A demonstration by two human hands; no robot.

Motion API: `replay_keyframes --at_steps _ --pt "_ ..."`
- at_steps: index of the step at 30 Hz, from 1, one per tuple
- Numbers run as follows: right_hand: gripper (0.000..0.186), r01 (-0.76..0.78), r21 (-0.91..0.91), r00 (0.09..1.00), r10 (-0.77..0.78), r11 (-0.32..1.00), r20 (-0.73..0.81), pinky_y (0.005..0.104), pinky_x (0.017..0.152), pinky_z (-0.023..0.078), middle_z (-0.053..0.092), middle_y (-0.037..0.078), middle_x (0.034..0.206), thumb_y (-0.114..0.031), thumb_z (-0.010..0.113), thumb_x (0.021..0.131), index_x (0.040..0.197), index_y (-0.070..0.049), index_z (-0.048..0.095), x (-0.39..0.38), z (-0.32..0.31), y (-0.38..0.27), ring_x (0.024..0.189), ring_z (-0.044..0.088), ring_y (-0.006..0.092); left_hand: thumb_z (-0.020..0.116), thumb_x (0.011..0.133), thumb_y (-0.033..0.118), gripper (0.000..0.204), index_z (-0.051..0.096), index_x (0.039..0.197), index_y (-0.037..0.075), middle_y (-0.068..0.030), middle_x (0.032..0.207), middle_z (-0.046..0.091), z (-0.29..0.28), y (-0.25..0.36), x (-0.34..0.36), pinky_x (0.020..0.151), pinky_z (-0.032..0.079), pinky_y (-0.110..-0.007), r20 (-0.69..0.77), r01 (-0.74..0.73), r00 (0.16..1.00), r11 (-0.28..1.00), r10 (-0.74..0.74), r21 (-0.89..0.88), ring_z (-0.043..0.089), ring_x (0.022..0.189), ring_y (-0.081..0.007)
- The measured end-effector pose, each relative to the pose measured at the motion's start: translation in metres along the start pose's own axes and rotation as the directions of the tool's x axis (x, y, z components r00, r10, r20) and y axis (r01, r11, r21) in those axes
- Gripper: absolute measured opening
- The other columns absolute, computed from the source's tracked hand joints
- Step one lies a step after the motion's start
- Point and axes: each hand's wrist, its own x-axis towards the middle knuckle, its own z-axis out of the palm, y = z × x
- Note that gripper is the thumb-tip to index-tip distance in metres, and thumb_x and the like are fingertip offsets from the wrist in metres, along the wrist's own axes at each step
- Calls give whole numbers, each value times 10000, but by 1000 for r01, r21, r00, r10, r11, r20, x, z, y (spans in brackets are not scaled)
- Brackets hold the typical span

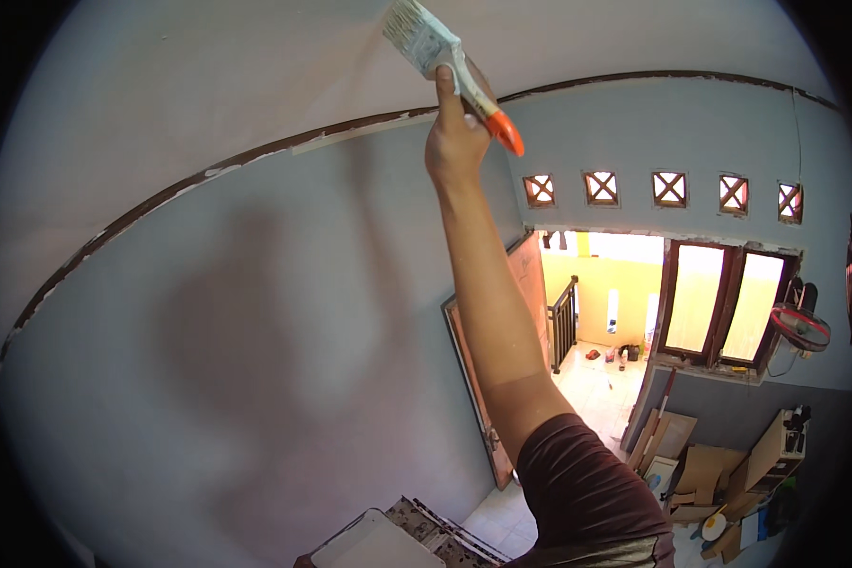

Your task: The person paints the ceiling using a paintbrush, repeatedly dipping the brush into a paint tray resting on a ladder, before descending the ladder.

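My right hand (pixel 456 147) is raised high at the end of a stretched-out arm, its fingers closed round a wide paintbrush (pixel 437 52). Pale paint coats the bristles and metal band, and the handle ends in an orange tip. The bristles point up and to the left, over the whitish ceiling (pixel 208 104); whether they touch it, I cannot tell. Just below, a dark brown trim strip (pixel 256 151) with white smears runs along the top of the blue-grey wall (pixel 123 360). A shadow of my head and arm falls on that wall. My left hand is outside the view.
Low down in front is a pale tray-like surface (pixel 379 544) beside a paint-spattered board (pixel 426 525). An open wooden door (pixel 478 398) stands by the bright doorway. To the right are windows (pixel 696 298), a wall fan (pixel 801 328), and piled cardboard (pixel 705 473).
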Motion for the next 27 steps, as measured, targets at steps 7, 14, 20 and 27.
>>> replay_keyframes --at_steps 7,14,20,27 --pt "298 46 146 959 -3 988 -283 365 988 543 667 157 1159 -131 700 976 1134 98 594 92 -61 71 1113 652 213 523 1073 341 275 663 994 117 103 731 441 11 45 -15 552 325 -216 19 95 995 995 -94 -30 382 645 -28" --pt "338 -74 253 794 210 965 -571 369 996 537 638 103 1253 -129 695 966 1225 44 564 112 -79 66 1117 646 215 523 1073 338 269 650 981 120 104 728 428 13 42 -17 571 325 -215 -6 74 997 994 -75 -80 376 663 -26" --pt "435 -221 113 823 248 969 -512 339 1033 435 629 90 1227 -190 723 955 1290 40 569 43 26 54 1142 578 174 527 1071 354 289 644 955 116 109 730 405 16 40 -15 564 307 -224 -55 -2 998 999 5 51 355 664 -36" --pt "365 -130 -73 991 129 989 -21 321 1003 438 619 62 1173 -189 727 957 1254 3 636 -40 46 22 1105 580 166 515 1075 368 328 683 1056 87 101 727 421 29 63 -21 555 315 -232 -113 -21 993 999 25 40 376 654 -40"
